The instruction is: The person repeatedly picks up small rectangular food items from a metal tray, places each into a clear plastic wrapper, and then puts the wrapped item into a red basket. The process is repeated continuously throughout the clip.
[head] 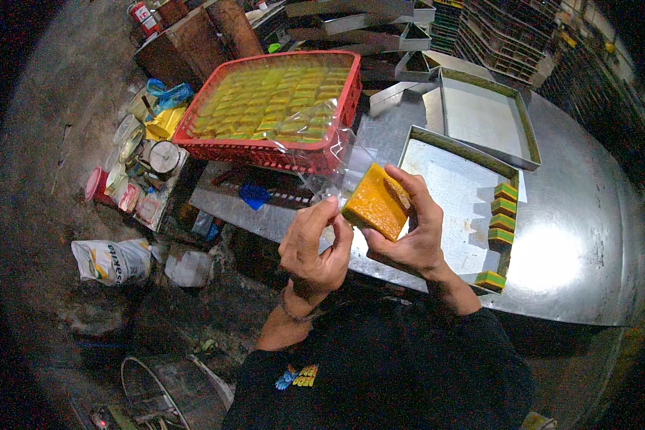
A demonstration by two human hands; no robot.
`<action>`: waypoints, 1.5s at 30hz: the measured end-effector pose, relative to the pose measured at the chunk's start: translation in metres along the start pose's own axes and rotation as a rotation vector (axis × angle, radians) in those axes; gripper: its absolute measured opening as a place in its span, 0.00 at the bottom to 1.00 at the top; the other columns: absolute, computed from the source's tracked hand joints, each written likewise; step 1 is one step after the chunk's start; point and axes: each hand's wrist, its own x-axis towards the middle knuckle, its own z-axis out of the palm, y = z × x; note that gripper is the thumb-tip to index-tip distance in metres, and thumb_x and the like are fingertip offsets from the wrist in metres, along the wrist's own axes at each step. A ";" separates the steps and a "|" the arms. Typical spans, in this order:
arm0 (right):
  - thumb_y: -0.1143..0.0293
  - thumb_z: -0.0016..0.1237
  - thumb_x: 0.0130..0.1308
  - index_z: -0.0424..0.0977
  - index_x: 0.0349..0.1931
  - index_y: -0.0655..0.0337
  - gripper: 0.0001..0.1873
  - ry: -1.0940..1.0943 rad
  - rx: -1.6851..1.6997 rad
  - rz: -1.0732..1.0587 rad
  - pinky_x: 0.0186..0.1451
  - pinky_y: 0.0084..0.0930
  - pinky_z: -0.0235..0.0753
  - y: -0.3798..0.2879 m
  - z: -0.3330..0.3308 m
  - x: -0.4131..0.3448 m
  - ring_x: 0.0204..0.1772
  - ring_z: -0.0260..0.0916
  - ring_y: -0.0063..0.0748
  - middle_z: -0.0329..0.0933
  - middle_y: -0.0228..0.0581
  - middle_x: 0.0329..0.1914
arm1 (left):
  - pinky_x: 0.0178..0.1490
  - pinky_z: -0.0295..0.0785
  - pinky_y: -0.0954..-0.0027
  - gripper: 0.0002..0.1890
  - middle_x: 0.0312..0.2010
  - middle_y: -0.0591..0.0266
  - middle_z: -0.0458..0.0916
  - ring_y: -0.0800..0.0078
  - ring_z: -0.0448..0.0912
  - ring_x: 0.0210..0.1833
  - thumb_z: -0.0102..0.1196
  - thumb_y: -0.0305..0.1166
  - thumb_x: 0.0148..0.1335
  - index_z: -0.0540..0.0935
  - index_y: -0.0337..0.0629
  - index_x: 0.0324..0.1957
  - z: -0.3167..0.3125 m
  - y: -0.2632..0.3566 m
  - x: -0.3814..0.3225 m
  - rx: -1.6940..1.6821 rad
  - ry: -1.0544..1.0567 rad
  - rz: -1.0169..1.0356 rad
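My right hand [416,228] grips a square block of layered cake [376,201], orange-yellow on its broad face with a green layer showing at one edge. Beside it, the thumb and forefinger of my left hand [317,247] are pinched together on clear plastic film [336,150]. The film stretches from those fingertips towards the red plastic basket [258,150]. Rows of yellow-and-green cake pieces [274,99] fill that basket. Right of my hands lies a shallow metal tray [441,166], with several small layered cake pieces [504,215] along its right side.
The trays rest on a steel table [580,215]. Another metal tray [489,115] lies behind, near stacked metal trays [355,27] and dark crates [505,37]. At left, a low stand holds several containers [164,156]. A white printed bag [113,262] sits on the floor.
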 end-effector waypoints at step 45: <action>0.70 0.69 0.39 0.71 0.58 0.63 0.40 0.178 -0.167 -0.155 0.61 0.40 0.74 -0.004 0.016 0.006 0.58 0.73 0.53 0.75 0.52 0.56 | 0.47 0.71 0.60 0.11 0.38 0.59 0.84 0.63 0.82 0.38 0.66 0.26 0.58 0.81 0.39 0.42 -0.012 -0.012 0.016 0.100 0.022 0.050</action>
